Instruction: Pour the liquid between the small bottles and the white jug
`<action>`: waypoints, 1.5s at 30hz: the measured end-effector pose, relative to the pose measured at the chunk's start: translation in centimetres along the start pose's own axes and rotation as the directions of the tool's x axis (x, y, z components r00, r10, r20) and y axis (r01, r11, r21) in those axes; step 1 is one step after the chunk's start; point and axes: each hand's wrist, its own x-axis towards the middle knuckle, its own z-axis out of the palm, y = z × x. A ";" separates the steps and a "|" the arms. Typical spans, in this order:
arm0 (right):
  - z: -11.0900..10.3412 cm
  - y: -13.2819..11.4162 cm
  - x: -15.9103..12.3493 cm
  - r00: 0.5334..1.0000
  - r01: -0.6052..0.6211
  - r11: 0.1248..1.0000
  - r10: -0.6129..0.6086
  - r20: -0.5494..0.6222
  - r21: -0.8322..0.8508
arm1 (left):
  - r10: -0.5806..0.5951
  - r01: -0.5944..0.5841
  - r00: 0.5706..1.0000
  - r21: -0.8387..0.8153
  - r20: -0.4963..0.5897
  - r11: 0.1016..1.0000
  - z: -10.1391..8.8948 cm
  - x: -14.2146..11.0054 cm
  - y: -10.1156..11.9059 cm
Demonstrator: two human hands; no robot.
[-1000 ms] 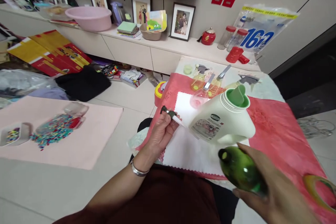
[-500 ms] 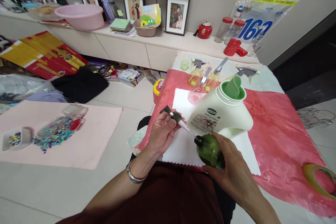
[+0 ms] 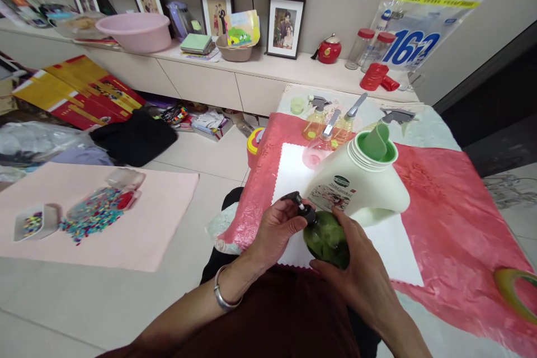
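My left hand (image 3: 280,229) is closed on a black pump head (image 3: 307,212), its thumb and fingers around the collar at the bottle's neck. The pump's tube is out of sight, inside the bottle. My right hand (image 3: 356,260) wraps round a dark green see-through bottle (image 3: 327,239), tilted with its neck to the upper left. Just behind them stands a large pale laundry jug (image 3: 356,184) with its mouth uncovered. A green funnel-like piece (image 3: 375,142) sits in that mouth. Whether the collar is threaded on, I cannot tell.
Several spray bottles (image 3: 319,148) stand behind the jug on the table. Under it lies a white sheet (image 3: 289,170) on a red cloth (image 3: 453,207). A tape roll (image 3: 514,293) lies at the right. Coloured beads (image 3: 94,212) are spread on a pink mat (image 3: 142,240) at the left.
My left hand has brought the pump down to the right onto the bottle's neck, and its tube has gone inside. The bottle in my right hand has shifted slightly left.
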 end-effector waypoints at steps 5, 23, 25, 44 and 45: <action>0.1 0.0 0.0 1.000 -0.010 0.992 0.009 0.008 0.126 | 0.005 -0.004 0.997 -0.012 0.080 1.000 0.2 -0.3 0.2; 1.4 0.5 -1.0 0.988 -0.157 0.837 0.129 0.089 0.525 | 0.005 -0.003 0.992 -0.009 0.130 1.000 0.6 -0.7 0.9; 1.5 0.4 -1.0 0.990 -0.139 0.856 0.123 0.065 0.498 | 0.043 -0.046 0.992 0.028 0.118 0.999 0.5 -0.7 0.7; 2.2 -0.4 -1.7 0.971 -0.227 0.627 0.199 0.129 0.745 | 0.026 -0.066 0.975 0.178 0.220 0.982 0.3 -0.8 1.5; 2.2 -0.4 -1.7 0.972 -0.223 0.604 0.195 0.129 0.765 | 0.015 -0.060 0.969 0.177 0.246 0.982 0.2 -0.9 1.6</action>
